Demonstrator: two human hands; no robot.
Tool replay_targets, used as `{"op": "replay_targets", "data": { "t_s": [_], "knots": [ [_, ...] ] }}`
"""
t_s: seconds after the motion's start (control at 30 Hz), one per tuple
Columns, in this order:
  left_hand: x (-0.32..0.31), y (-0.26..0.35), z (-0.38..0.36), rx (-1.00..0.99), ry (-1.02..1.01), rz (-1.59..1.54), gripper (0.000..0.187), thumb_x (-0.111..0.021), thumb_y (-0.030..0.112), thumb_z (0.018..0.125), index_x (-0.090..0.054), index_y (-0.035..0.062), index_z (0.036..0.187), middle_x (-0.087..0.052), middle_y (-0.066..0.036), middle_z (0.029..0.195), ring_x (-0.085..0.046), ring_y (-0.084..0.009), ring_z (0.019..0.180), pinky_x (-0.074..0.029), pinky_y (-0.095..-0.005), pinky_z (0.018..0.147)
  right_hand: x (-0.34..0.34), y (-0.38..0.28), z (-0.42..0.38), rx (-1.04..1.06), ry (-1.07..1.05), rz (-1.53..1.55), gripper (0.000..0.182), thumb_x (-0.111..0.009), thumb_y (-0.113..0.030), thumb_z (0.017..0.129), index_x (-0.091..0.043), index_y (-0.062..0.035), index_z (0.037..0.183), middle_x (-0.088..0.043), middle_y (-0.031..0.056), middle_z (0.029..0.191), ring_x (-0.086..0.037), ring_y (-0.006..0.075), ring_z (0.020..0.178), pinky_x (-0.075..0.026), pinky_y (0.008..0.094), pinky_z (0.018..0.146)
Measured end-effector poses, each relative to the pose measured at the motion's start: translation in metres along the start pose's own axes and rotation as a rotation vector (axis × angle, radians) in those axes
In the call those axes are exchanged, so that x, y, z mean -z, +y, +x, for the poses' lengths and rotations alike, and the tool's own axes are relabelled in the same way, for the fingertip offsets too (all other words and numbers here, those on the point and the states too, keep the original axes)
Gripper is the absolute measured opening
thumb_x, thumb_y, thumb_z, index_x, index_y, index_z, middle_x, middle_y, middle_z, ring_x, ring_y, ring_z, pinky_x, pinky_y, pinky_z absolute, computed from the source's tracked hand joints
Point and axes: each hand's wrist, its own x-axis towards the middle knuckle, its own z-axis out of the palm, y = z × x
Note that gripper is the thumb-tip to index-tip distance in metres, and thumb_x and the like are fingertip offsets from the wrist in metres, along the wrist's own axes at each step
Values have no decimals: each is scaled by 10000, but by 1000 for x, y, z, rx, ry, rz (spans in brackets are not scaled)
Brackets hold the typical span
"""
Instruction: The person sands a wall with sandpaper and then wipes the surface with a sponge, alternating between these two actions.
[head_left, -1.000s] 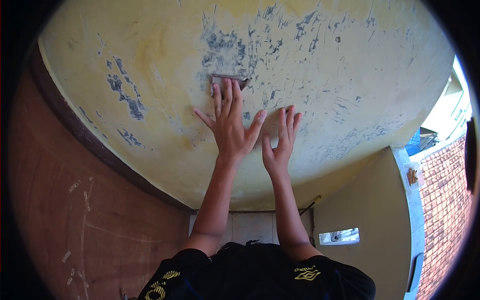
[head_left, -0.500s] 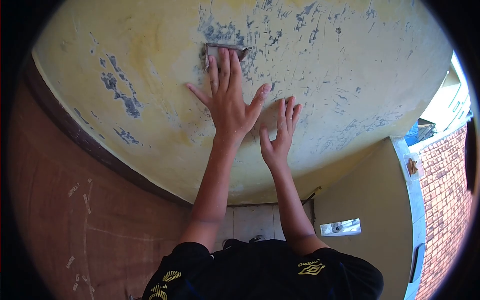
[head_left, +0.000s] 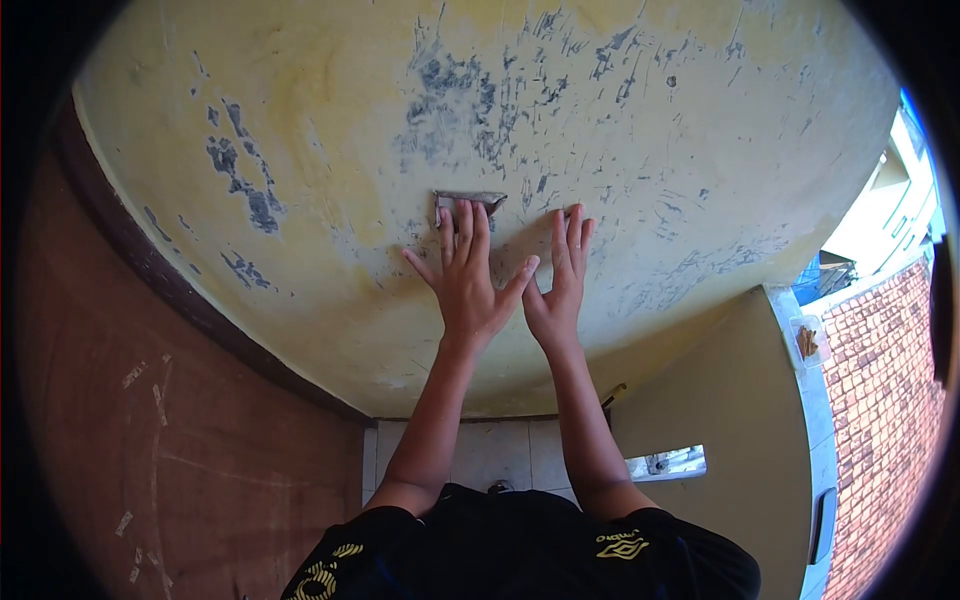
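Observation:
A yellowish painted wall (head_left: pixel 340 190) fills the upper view, its paint scraped to grey in patches. My left hand (head_left: pixel 471 290) presses a folded piece of sandpaper (head_left: pixel 470 197) flat against it, fingertips over the sheet and thumb spread out. Much of the sheet lies hidden under the fingers. Just to the right, my right hand (head_left: pixel 558 295) rests its fingers on the wall, stretched out and holding nothing. The thumbs of both hands are close together.
A brown panel (head_left: pixel 230 440) with tape scraps stands on the left. On the right, a ledge (head_left: pixel 812 420) carries a clear plastic container (head_left: pixel 808 341) with brown pieces in it. Beyond lies a tiled roof (head_left: pixel 885 400). Pale floor tiles (head_left: pixel 490 450) show below my arms.
My left hand has slid the sandpaper down the wall, exposing more of the grey patch above. My right hand has stayed on the wall, now nearer to the left one.

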Motion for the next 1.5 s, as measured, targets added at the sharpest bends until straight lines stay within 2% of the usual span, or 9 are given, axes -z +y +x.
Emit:
{"op": "replay_targets", "data": {
  "t_s": [0.2, 0.33, 0.57, 0.73, 0.83, 0.97, 1.13, 1.3, 1.5],
  "knots": [
    [52, 34, 96, -140, 59, 70, 1008, -544, 742, 978, -336, 41, 1672, -303, -160, 1750, -153, -373, 1652, 179, -783, 1156, -4, -4, -3, -11, -8, -17, 854, -645, -30, 895, -329, -89, 1686, -176, 206, 1780, -63, 483, 1640, -158, 574, 1304],
    [21, 12, 19, -2, -36, 70, 994, -538, 742, 982, -332, 63, 1678, -309, -131, 1753, -163, -373, 1650, 181, -790, 1150, -4, -5, -1, -12, 6, -9, 886, -618, 3, 857, -322, -87, 1688, -176, 206, 1780, -68, 482, 1640, -165, 571, 1306],
    [58, 21, 88, -138, 50, 105, 938, -538, 697, 1011, -334, 70, 1678, -315, -135, 1750, -150, -366, 1654, 159, -798, 1152, 2, -9, -2, -28, -47, -17, 876, -614, -4, 865, -322, -79, 1687, -180, 205, 1780, -72, 476, 1641, -179, 561, 1303],
    [17, 4, 9, -24, -60, 119, 973, -532, 740, 986, -352, 78, 1675, -323, -115, 1750, -175, -347, 1652, 197, -805, 1125, -4, -7, -2, -11, 9, -14, 878, -604, 8, 853, -323, -62, 1682, -195, 203, 1776, -94, 486, 1635, -185, 566, 1303],
    [38, 7, 42, -45, -97, 146, 951, -519, 734, 996, -361, 87, 1674, -317, -103, 1754, -182, -353, 1650, 193, -810, 1122, 1, -6, -3, -1, -23, -66, 877, -595, 18, 849, -323, -55, 1680, -208, 208, 1771, -105, 493, 1631, -195, 571, 1301],
    [48, 14, 94, -144, 152, 36, 934, -515, 758, 986, -397, 124, 1663, -352, -83, 1741, -196, -334, 1648, 188, -832, 1107, -5, -19, 0, 8, 29, -84, 874, -593, 19, 845, -329, -46, 1675, -228, 218, 1762, -124, 494, 1627, -207, 573, 1299],
    [25, -20, -2, 4, -86, 185, 905, -513, 708, 1009, -379, 104, 1669, -333, -128, 1744, -189, -362, 1647, 202, -813, 1113, -3, -14, 3, 89, -10, -75, 881, -611, -10, 841, -326, -43, 1674, -250, 226, 1752, -156, 482, 1626, -211, 577, 1297],
    [58, -19, 67, -76, 77, 151, 903, -561, 713, 982, -423, 123, 1651, -374, -104, 1728, -212, -334, 1644, 218, -813, 1107, -11, -8, 0, 75, -17, -74, 886, -617, -20, 840, -322, -38, 1675, -244, 225, 1755, -143, 480, 1629, -186, 581, 1302],
    [3, -41, -13, 25, 48, 138, 932, -566, 716, 981, -412, 83, 1648, -360, -124, 1732, -197, -372, 1642, 193, -798, 1137, -15, -3, -2, 40, -19, -97, 900, -604, 2, 829, -305, -26, 1678, -222, 231, 1761, -125, 477, 1633, -170, 591, 1302]
  ]
}}
